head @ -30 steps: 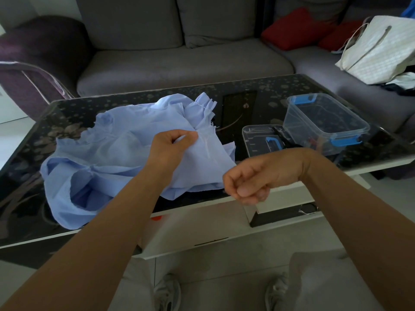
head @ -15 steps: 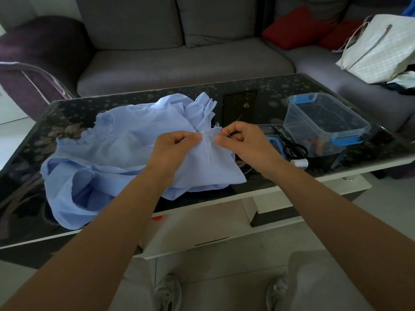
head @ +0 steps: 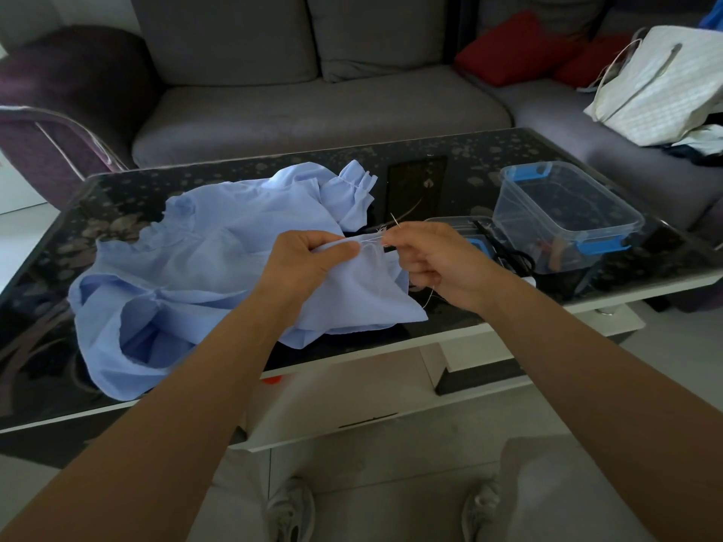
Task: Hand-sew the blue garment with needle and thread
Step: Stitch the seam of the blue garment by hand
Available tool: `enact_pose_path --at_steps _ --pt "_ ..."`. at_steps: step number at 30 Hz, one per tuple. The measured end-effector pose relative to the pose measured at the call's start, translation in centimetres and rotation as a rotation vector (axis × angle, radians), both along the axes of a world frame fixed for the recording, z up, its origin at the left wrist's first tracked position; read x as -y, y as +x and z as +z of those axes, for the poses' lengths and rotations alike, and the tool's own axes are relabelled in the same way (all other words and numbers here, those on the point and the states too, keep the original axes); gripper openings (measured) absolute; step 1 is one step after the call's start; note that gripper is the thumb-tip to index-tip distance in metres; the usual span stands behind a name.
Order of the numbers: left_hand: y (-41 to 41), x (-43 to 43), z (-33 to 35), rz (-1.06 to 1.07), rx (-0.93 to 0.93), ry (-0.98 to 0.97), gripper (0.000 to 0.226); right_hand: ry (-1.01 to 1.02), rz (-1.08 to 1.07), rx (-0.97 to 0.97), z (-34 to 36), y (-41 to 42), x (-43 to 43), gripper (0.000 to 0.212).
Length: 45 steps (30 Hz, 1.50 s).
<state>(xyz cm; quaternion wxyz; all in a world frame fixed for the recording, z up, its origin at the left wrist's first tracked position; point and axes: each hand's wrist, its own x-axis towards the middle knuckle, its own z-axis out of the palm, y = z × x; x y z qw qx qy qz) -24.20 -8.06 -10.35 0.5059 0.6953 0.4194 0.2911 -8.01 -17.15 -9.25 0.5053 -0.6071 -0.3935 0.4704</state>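
Note:
A crumpled light blue garment [head: 203, 267] lies on the dark glass table [head: 450, 178]. My left hand [head: 305, 264] pinches a raised fold of its edge between thumb and fingers. Right beside it, my right hand [head: 434, 260] pinches a thin needle [head: 395, 221] whose tip sticks up above the fingers at the fabric's edge. A pale thread [head: 428, 299] hangs down under my right hand.
A clear plastic box with blue clips [head: 563, 213] stands on the table to the right, its lid [head: 454, 224] and black scissors [head: 512, 256] beside it. A grey sofa [head: 321, 107] with red cushions [head: 504, 48] and a white bag [head: 657, 84] stands behind.
My right hand came back from low near the table's front edge up to the fabric edge beside my left hand. The left hand kept its pinch on the fold.

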Motion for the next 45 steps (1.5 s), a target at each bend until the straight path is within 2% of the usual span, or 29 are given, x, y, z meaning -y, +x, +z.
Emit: enact_pose_path --at_steps 3,7,12,16,20,25,32,35,38,40,45 --pt "-0.1 -0.1 -0.1 -0.008 0.002 0.001 0.009 -0.022 0.111 -0.272 0.2 0.7 0.6 0.031" --pt "-0.3 -0.2 -0.2 0.009 -0.001 0.023 0.008 0.014 0.15 -0.407 0.3 1.5 1.4 0.029" --pt "-0.4 -0.4 -0.4 0.062 0.003 0.043 0.01 0.079 0.058 -0.548 0.4 2.4 1.7 0.023" --pt "-0.4 -0.5 -0.5 0.074 -0.001 0.044 0.011 0.098 -0.075 -0.57 -0.2 3.2 1.6 0.01" --pt "-0.3 -0.5 -0.6 0.058 -0.004 0.033 0.013 0.117 -0.18 -0.585 -0.6 2.9 1.5 0.017" --pt "-0.3 -0.6 -0.7 0.057 -0.019 0.029 0.014 0.199 -0.151 -0.701 -0.4 2.9 1.4 0.004" --pt "-0.4 -0.8 -0.9 0.074 -0.028 0.022 0.013 0.256 -0.185 -0.831 -0.3 3.3 1.4 0.023" --pt "-0.4 -0.9 -1.0 0.075 -0.037 0.021 0.015 0.351 -0.313 -0.895 -0.1 3.7 1.4 0.025" --pt "-0.4 -1.0 -1.2 0.082 -0.042 0.006 0.016 0.428 -0.422 -0.861 -0.2 4.1 1.3 0.025" --pt "-0.4 -1.1 -1.3 0.088 -0.048 0.005 0.016 0.428 -0.486 -0.772 -0.5 4.4 1.3 0.029" --pt "-0.3 -1.1 -1.3 0.088 -0.038 -0.011 0.015 0.25 -0.632 -0.353 -1.4 4.4 1.1 0.033"
